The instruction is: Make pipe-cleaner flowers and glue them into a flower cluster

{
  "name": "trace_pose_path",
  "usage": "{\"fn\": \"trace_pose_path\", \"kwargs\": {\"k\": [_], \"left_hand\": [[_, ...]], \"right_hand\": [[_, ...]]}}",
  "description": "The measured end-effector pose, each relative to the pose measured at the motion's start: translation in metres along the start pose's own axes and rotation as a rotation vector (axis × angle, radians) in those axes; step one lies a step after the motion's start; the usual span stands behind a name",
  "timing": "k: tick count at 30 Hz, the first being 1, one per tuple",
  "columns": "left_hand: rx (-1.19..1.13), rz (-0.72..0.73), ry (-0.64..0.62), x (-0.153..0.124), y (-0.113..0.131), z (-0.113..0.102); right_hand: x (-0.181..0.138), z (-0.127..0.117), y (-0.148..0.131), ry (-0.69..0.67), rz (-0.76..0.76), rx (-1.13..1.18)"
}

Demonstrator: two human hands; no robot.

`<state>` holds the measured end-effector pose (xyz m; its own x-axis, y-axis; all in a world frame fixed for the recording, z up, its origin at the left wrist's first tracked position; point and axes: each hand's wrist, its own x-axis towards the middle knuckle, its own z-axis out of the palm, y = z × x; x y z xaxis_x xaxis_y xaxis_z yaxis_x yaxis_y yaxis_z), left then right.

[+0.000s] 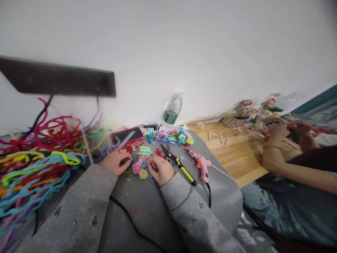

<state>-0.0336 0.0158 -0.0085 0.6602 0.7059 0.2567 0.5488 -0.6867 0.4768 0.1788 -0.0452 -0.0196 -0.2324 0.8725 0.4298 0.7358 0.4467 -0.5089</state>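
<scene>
Below frame centre, one pink-and-yellow flower cluster (pixel 137 168) lies between my left hand (pixel 116 162) and right hand (pixel 162 170), fingers curled; whether either clamps anything, I cannot tell. Shaping appears partly done: fuzzy stems (pixel 44 167) at left, too tangled to count, look unused. Counted: one glue gun (pixel 202 165), one pliers (pixel 185 170), one bottle (pixel 172 112).

pink and yellow flowers (pixel 143 174), pink glue gun (pixel 202 163), yellow-and-black pliers (pixel 184 170), grey tabletop (pixel 150 207)

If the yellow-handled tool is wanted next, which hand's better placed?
Probably the right hand: the yellow-handled tool lies beside it, on its outer side. The left hand is farther away, across the fuzzy flowers.
</scene>
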Motion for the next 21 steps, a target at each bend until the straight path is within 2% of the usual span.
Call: {"fn": "trace_pose_path", "kwargs": {"k": [8,13,16,21], "left_hand": [[0.016,0.000,-0.028,0.0008,0.0022,0.0003],[0.006,-0.004,-0.010,0.0010,0.0023,0.0002],[0.003,-0.008,-0.003,0.0012,0.0021,-0.0001],[0.006,0.003,0.002,0.0016,0.0015,-0.0016]], "right_hand": [[0.0004,-0.0033,-0.0034,-0.064,-0.022,-0.066],[0.0002,-0.0025,-0.0020,-0.052,-0.022,-0.056],[0.0006,-0.0029,-0.0002,-0.018,-0.017,0.034],[0.0017,-0.0055,0.0010,0.121,0.056,0.211]]}}
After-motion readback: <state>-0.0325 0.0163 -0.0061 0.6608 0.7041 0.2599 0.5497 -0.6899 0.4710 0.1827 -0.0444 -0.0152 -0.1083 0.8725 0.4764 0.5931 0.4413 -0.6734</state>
